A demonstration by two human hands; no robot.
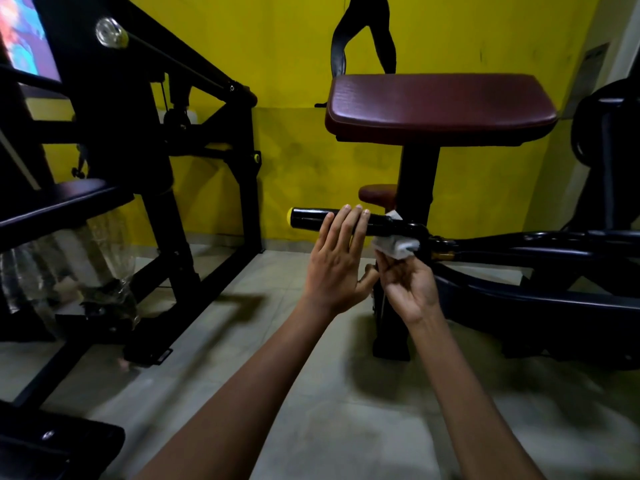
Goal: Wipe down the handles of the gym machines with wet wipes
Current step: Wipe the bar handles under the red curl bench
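A black machine handle [310, 220] with a yellow end cap juts out to the left at mid-frame. My left hand [337, 258] lies against its front with straight fingers whose tips reach over the top of the bar. A white wet wipe [394, 244] wraps the handle's right part near the joint. My right hand [407, 287] holds that wipe from below, palm up, fingers curled round it against the bar.
A maroon padded rest [440, 105] stands on a black post above the handle. The machine's black arm [540, 247] runs off to the right. Another black machine frame [166, 202] fills the left, with crumpled clear plastic [69, 268] under it. Grey floor lies below, a yellow wall behind.
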